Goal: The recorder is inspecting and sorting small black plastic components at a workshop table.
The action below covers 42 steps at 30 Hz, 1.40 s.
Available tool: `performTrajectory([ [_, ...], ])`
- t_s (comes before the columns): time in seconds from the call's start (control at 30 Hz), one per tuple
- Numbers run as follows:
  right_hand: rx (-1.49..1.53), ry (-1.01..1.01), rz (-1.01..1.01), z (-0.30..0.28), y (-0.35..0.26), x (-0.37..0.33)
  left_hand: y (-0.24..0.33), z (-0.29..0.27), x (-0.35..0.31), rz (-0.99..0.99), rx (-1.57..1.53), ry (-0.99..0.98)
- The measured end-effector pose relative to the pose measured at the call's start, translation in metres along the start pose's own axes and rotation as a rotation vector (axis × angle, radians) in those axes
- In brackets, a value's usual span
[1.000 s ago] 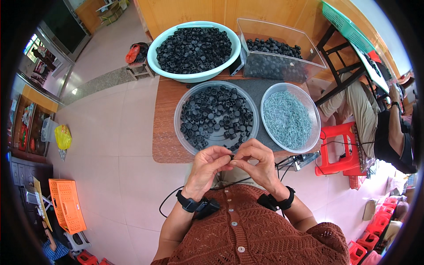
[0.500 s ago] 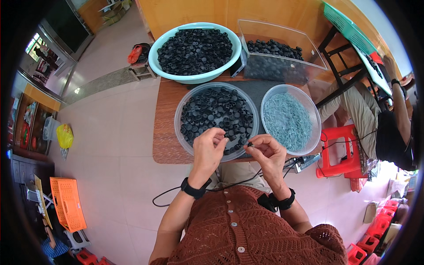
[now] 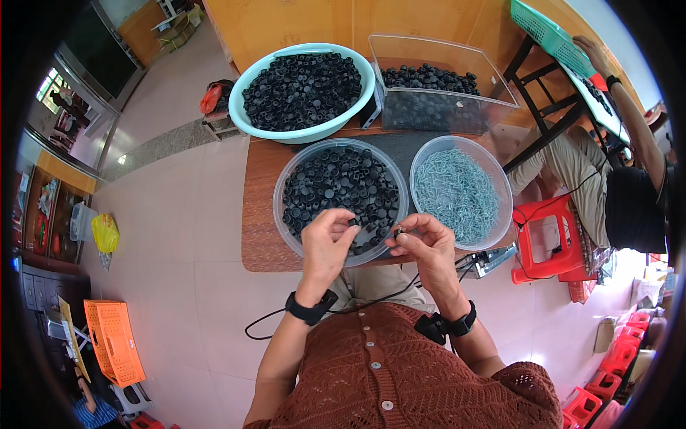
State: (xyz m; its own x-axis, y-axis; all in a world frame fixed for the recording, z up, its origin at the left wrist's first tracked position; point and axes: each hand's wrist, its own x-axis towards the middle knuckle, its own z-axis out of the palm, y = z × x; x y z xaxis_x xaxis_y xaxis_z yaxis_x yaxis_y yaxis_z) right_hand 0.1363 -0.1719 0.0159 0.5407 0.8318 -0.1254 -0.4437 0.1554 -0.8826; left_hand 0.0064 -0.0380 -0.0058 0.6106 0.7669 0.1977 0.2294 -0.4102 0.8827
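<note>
Above the near edge of a clear round tub (image 3: 280,227) of small black plastic caps (image 3: 329,179), both my hands work close together. My left hand (image 3: 327,247) is closed, thumb against fingers, with a small black cap (image 3: 354,223) showing at the fingertips. Between thumb and forefinger my right hand (image 3: 430,247) pinches another black cap (image 3: 398,232), slightly apart from the left fingertips. Beside the right hand stands a second clear tub (image 3: 506,204), holding many pale blue-green screws (image 3: 457,193).
Behind the tubs stand a light-blue basin (image 3: 239,114) heaped with black caps and a clear rectangular box (image 3: 493,111) part filled with black pieces. A cable (image 3: 268,330) crosses at my waist. Right of the table (image 3: 259,247) are a red stool (image 3: 547,247) and a seated person (image 3: 629,207).
The view has shifted a little, and the table's things sit slightly further left. Both hands remain over the tub's near edge; the right one still pinches a cap.
</note>
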Motion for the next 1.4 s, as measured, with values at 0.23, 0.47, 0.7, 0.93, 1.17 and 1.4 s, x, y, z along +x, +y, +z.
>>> performTrajectory([
  [0.23,-0.034,-0.1,-0.091,0.012,-0.003,0.001,0.013,-0.033,-0.018,-0.407,-1.228,-0.36],
  [0.47,-0.26,-0.149,-0.23,0.031,-0.015,-0.008,0.006,-0.029,-0.02,-0.428,-1.372,-0.409],
  [0.7,-0.45,-0.13,-0.337,0.044,-0.014,-0.009,0.004,-0.026,-0.021,-0.455,-1.379,-0.4],
  [0.93,-0.669,-0.122,-0.424,0.047,-0.013,-0.01,0.005,-0.026,-0.021,-0.388,-1.299,-0.371],
  [1.17,-0.723,-0.089,-0.465,0.048,-0.012,-0.01,0.007,-0.027,-0.021,-0.399,-1.256,-0.348],
  [1.4,-0.741,-0.08,-0.484,0.049,-0.01,-0.009,0.009,-0.027,-0.021,-0.395,-1.221,-0.341],
])
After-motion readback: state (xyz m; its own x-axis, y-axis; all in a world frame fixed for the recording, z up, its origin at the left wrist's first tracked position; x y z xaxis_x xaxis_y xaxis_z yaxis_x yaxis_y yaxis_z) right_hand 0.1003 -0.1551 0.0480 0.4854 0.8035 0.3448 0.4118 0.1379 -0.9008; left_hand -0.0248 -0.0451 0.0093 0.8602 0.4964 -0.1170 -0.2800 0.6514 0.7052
